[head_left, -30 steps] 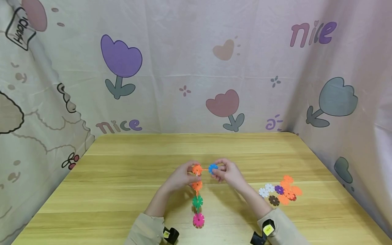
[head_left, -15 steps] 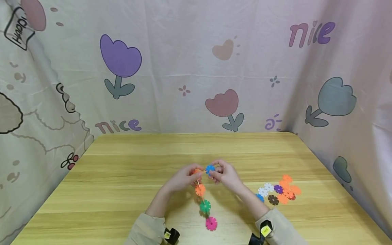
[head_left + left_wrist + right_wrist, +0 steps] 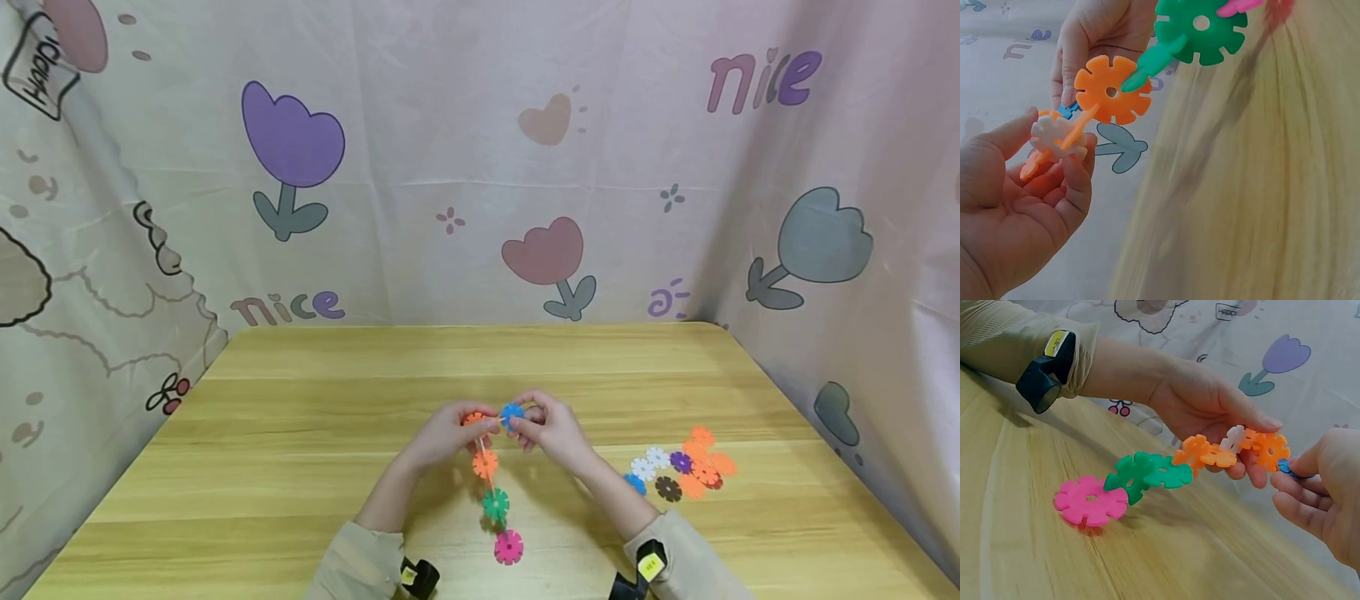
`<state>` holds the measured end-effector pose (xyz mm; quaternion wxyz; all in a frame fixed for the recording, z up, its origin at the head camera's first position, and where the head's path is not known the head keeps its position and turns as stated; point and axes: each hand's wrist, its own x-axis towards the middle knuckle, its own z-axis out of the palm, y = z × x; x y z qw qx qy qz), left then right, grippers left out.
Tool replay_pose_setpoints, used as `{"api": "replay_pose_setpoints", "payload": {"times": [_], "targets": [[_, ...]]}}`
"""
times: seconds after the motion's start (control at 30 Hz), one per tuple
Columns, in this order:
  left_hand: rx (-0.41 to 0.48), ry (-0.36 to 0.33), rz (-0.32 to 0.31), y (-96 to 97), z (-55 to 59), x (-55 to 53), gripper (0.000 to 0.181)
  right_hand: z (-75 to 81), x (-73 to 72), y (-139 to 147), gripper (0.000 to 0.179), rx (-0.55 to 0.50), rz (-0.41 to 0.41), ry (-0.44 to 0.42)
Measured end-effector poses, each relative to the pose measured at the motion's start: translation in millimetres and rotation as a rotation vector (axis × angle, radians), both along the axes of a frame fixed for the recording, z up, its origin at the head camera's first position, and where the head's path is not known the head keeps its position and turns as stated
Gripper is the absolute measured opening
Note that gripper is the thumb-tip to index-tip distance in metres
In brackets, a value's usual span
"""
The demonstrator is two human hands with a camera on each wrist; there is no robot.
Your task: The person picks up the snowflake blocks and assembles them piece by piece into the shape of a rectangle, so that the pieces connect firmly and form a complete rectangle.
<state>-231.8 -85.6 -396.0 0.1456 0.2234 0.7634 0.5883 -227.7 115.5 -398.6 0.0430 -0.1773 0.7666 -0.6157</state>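
Note:
A chain of slotted plastic snowflake discs hangs from my left hand [image 3: 446, 435], whose thumb and fingers grip its upper end. In the left wrist view, a white disc [image 3: 1047, 132] lies at these fingertips. Down the chain come an orange disc [image 3: 484, 464], a green disc [image 3: 496, 505] and a pink disc [image 3: 508, 547]. With thumb and fingers, my right hand [image 3: 557, 431] pinches a blue disc [image 3: 512, 415]. That blue disc meets the edge of an orange disc [image 3: 1270, 452] in the right wrist view; how deeply their slots engage cannot be told.
Loose discs lie to the right on the wooden table [image 3: 315, 475]: white discs [image 3: 657, 457], a purple disc [image 3: 681, 462], a brown disc [image 3: 668, 489], a blue one by the right forearm, and several orange ones [image 3: 703, 472]. A printed curtain [image 3: 420, 167] hangs behind.
My right hand has shifted slightly left with the blue disc, closer to the left hand. The chain's lower end swung right, then partly back. A loose blue disc has come into view beside the right forearm.

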Motion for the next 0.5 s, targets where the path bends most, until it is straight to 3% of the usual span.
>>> {"api": "replay_pose_setpoints", "payload": {"times": [0.5], "targets": [[0.052, -0.035, -0.026, -0.3, 5.7, 1.7, 0.024, 0.0, 6.2, -4.7, 0.021, -0.043, -0.017, 0.039]]}}
